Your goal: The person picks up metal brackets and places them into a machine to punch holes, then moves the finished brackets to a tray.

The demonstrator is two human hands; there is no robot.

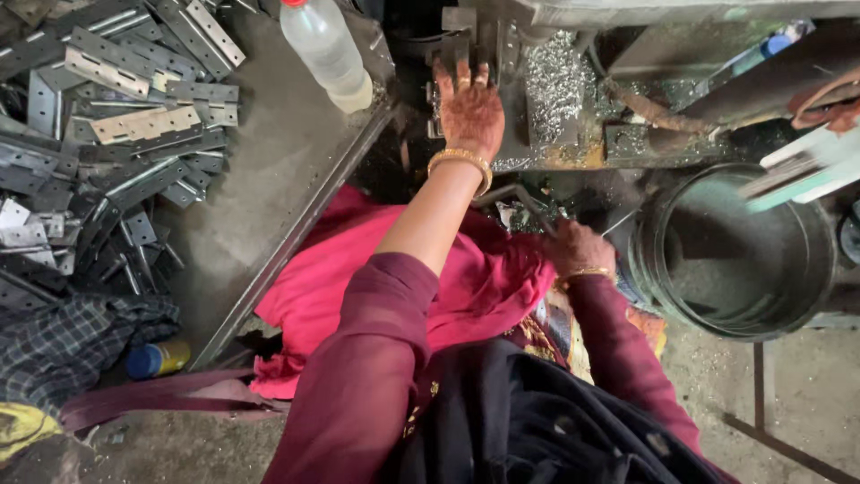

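We see the left hand [469, 112] spread flat on the machine bed [555, 99], fingers loose, while the right hand [578, 248] clasps a metal lever [515, 193].

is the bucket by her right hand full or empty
Nearly empty: the bucket stands upright and open, its inner wall bare down to a thin grey layer on the bottom. The right hand is beside it, outside the rim.

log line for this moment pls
left hand flat on machine bed | right hand on lever | hinges piled left

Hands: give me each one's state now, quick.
Left hand: open, fingers spread flat on the machine.
Right hand: closed on a thin metal lever.
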